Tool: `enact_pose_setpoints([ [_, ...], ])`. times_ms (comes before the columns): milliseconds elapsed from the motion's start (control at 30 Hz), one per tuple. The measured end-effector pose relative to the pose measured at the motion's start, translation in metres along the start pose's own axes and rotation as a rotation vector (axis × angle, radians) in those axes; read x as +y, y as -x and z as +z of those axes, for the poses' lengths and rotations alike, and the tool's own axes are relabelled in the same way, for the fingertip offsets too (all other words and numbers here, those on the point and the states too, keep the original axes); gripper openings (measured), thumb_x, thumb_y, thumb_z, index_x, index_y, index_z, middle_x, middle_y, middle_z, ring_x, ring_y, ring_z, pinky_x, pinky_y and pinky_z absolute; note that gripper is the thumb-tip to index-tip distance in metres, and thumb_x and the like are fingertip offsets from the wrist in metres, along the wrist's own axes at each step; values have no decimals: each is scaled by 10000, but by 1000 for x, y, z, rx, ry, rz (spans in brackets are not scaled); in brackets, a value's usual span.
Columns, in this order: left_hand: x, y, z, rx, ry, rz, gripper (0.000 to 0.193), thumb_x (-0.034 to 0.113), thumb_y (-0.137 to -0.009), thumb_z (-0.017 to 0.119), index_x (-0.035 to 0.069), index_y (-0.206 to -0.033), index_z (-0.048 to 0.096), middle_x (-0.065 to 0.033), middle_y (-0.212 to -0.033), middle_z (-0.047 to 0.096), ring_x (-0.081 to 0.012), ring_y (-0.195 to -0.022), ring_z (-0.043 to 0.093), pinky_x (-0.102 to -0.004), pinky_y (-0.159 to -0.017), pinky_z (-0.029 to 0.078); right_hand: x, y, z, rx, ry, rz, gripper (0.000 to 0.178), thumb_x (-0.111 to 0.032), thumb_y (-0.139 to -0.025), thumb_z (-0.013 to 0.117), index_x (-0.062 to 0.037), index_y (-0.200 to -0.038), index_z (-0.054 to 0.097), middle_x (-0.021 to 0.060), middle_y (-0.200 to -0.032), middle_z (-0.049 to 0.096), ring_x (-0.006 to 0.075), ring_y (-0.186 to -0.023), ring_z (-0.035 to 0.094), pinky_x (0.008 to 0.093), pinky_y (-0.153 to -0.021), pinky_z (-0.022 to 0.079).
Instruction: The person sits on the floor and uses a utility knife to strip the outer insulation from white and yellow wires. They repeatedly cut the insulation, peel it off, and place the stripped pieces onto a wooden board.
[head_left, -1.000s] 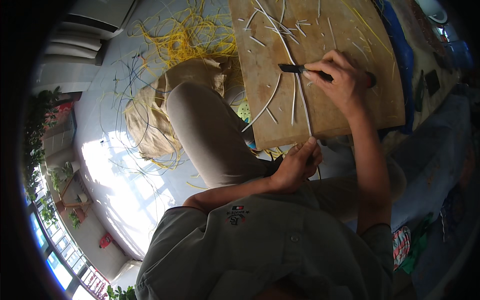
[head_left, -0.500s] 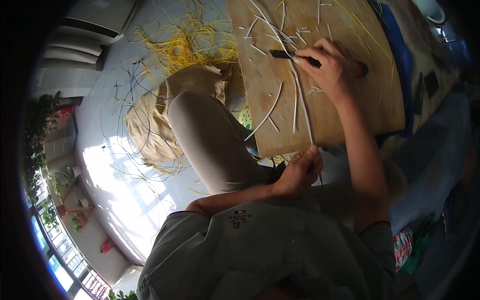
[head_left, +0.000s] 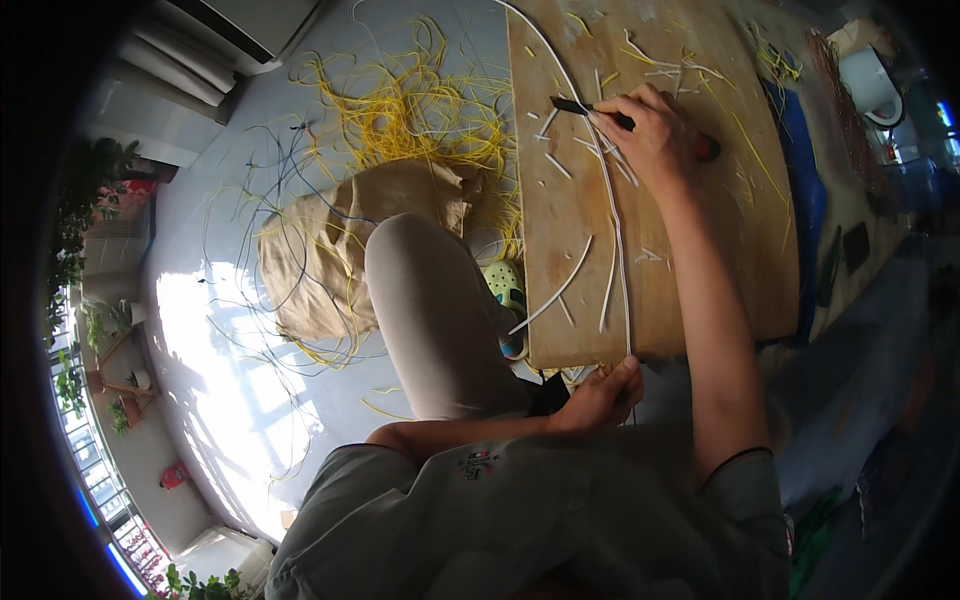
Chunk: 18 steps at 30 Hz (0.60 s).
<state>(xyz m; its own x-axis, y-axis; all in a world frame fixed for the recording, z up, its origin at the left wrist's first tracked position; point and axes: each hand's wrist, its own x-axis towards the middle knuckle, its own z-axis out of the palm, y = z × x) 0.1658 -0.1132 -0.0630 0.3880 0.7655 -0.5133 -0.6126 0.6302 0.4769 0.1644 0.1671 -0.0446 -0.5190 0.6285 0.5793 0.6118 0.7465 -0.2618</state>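
A thin white cable [head_left: 621, 260] runs lengthwise down a wooden board [head_left: 690, 310]. At the board's near edge my left hand [head_left: 600, 394] is closed on the cable, thumb pressed on top. Farther up, my right hand [head_left: 648, 132] grips a knife [head_left: 570, 105] with a dark blade and a red-ended handle. The blade lies across the cable, pointing left; whether it cuts into it I cannot tell. Cut white strips [head_left: 562, 275] of sheathing lie to the left of the cable, with more bits around the blade.
Left of the board, a heap of yellow wire [head_left: 420, 110] spreads over the floor beside a brown sack [head_left: 310, 240]. Dark, loose wires lie over the sack. A white mug [head_left: 868, 88] stands at far right, past a blue sheet [head_left: 805, 200]. My knee [head_left: 425, 310] is left of the board.
The view has shifted, so the board sits lower. Against the board's strips, my right hand and the knife have moved farther up along the cable. My left hand stays near the board's edge.
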Motion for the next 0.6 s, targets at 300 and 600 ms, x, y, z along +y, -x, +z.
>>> enact_pose_setpoints([
  [300, 2, -1, 3, -53, 76, 72, 438, 447, -936, 335, 123, -643, 367, 3, -551, 353, -96, -495, 322, -236, -453, 254, -2, -14, 10, -36, 5, -11, 108, -266, -713, 669, -189, -787, 653, 14, -758, 545, 227, -794, 552, 366, -694, 452],
  [600, -9, -7, -6, -100, 131, 57, 406, 420, -937, 357, 126, -657, 357, 7, -548, 334, -94, -482, 304, -231, -439, 238, -3, -16, 8, -81, -22, 54, 101, -249, -701, 673, -186, -778, 652, 11, -769, 543, 226, -787, 542, 357, -711, 443],
])
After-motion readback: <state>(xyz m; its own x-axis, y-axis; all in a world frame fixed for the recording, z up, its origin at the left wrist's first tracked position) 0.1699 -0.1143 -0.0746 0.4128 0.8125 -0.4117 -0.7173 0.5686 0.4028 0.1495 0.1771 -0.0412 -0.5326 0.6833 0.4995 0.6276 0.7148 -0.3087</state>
